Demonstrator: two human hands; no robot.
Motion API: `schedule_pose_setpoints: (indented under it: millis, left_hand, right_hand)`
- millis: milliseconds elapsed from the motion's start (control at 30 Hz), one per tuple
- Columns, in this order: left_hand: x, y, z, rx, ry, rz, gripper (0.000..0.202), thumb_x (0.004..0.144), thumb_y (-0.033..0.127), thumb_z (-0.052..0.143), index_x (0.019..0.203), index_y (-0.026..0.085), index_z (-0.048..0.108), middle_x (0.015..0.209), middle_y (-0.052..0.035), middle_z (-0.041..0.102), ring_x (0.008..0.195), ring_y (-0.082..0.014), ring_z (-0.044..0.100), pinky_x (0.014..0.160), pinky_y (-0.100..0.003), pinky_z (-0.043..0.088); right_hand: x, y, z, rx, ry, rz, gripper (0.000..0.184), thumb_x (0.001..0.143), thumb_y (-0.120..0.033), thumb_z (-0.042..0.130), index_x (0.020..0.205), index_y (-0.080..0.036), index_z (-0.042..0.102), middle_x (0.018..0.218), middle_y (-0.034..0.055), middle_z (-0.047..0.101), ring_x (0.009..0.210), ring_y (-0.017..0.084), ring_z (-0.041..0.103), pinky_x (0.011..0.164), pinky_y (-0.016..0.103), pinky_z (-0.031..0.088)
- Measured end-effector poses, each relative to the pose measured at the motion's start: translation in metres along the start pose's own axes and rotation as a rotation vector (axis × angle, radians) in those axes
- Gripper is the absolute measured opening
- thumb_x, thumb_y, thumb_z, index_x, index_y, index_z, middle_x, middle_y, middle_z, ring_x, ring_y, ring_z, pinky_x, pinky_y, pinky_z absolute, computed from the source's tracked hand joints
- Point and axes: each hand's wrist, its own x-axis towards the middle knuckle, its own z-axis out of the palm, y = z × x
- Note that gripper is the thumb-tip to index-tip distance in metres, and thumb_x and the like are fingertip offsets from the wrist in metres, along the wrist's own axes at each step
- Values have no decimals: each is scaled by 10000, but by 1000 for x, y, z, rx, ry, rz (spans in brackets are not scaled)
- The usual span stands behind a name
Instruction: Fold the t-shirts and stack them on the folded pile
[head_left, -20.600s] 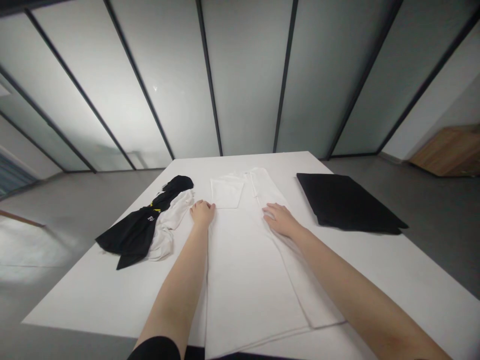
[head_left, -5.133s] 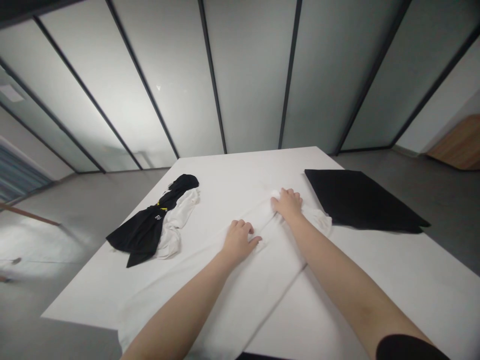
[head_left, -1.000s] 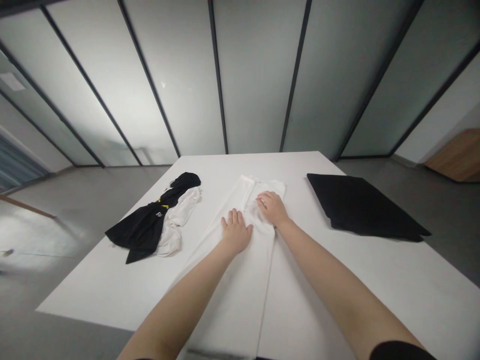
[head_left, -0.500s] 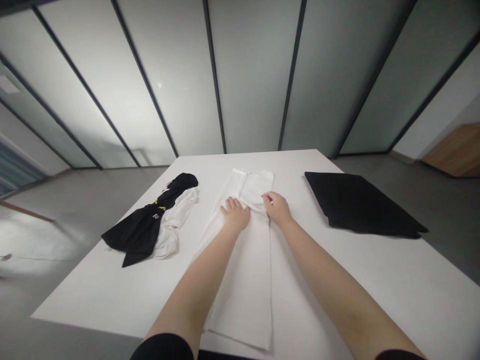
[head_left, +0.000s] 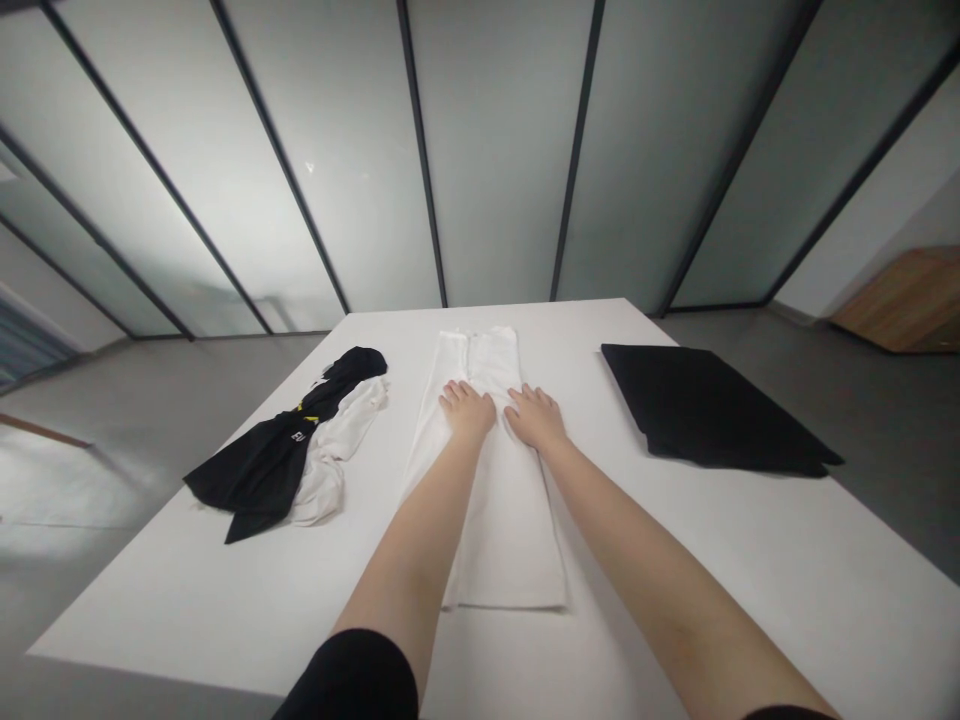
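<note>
White trousers (head_left: 506, 520) lie lengthwise down the middle of the table, with the waistband at the far end and the leg hems towards me. My left hand (head_left: 469, 410) rests flat on their upper part, fingers spread. Close beside it, my right hand (head_left: 535, 416) lies palm down at the right edge of the cloth, its fingers stretched out. Neither hand grips the fabric. Small creases show around the fingers, and my left forearm covers part of the left side of the trousers.
On the left of the white table (head_left: 150, 620) lies a crumpled black garment (head_left: 262, 465) with yellow detail and white lettering, against a crumpled white cloth (head_left: 330, 465). A flat, folded black cloth (head_left: 712, 410) lies on the right. Frosted panels (head_left: 495, 150) stand behind the table.
The trousers have shifted away from me, and their near hem lies farther from the front edge. My right hand has gone from a pinch at the trousers' edge to lying flat.
</note>
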Motion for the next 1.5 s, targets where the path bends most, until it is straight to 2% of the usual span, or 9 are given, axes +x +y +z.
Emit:
schedule_pose_setpoints:
  millis: [233, 400, 567, 733, 867, 1167, 1300, 1367, 1500]
  left_hand:
    - [-2, -20, -9, -122, -38, 161, 696, 1055, 444, 402, 1624, 43, 395, 1700, -264, 366, 1605, -343, 334, 1292, -506, 286]
    - [-29, -76, -25, -112, -172, 395, 637, 1073, 431, 425, 1606, 80, 425, 1731, -241, 316, 1629, -289, 286, 1289, -436, 299]
    - [-78, -129, -38, 32, -308, 596, 708, 1090, 559, 361, 1687, 181, 335, 1767, -168, 240, 1655, -319, 164, 1311, -497, 226]
    - [-112, -121, -36, 103, -216, 574, 725, 1094, 541, 360, 1685, 122, 336, 1755, -220, 239, 1647, -388, 175, 1305, -595, 201]
    - [-117, -106, -39, 89, -189, 597, 734, 1086, 570, 377, 1684, 147, 348, 1744, -199, 298, 1640, -383, 217, 1300, -597, 221]
    - [-90, -127, -84, -337, -316, 863, 461, 1104, 454, 401, 1337, 241, 737, 1451, -100, 700, 1386, -243, 621, 1194, -414, 440]
    - [-79, -136, -79, -539, -329, 784, 422, 1063, 421, 450, 963, 217, 805, 1050, -96, 817, 1031, -233, 746, 1002, -379, 552]
    - [-75, -142, -73, -646, -259, 668, 502, 1062, 448, 406, 795, 200, 751, 819, -72, 769, 795, -197, 721, 846, -336, 573]
    - [-67, -150, -60, -763, -52, 491, 554, 1059, 498, 370, 720, 200, 692, 751, -66, 728, 737, -186, 684, 777, -322, 564]
  right_hand:
    - [0, 0, -1, 27, -11, 31, 596, 1015, -398, 492, 1593, -256, 528, 1706, 135, 416, 1540, 392, 395, 1232, 535, 316]
    - [3, 2, 0, 69, 4, 57, 586, 993, -343, 510, 1573, -280, 564, 1699, 99, 436, 1540, 375, 403, 1242, 532, 325]
    - [4, 5, 0, 65, -10, 57, 546, 1004, -307, 476, 1532, -289, 616, 1717, 68, 413, 1551, 364, 389, 1255, 520, 319]
    - [-1, 0, -3, 12, -13, 103, 546, 1064, -349, 393, 1558, -206, 576, 1742, 130, 352, 1580, 388, 331, 1269, 540, 259]
    - [-3, -2, -4, 8, 17, 120, 596, 1081, -403, 363, 1568, -111, 543, 1725, 220, 350, 1582, 426, 320, 1259, 566, 252]
    - [-11, -7, -20, 51, -73, -174, 540, 1078, -341, 439, 1589, -200, 539, 1691, 109, 455, 1597, 324, 331, 1288, 484, 258]
    - [-34, -47, -18, 46, -151, -220, 614, 1077, -424, 462, 1656, -219, 443, 1735, 145, 366, 1601, 372, 318, 1289, 525, 234]
    - [-48, -68, -10, 52, -180, -178, 664, 1082, -519, 432, 1685, -245, 388, 1764, 152, 294, 1614, 410, 271, 1280, 569, 224]
    - [-67, -90, 5, 46, -233, -161, 722, 1080, -656, 306, 1695, -285, 365, 1797, 127, 197, 1640, 445, 149, 1270, 682, 117]
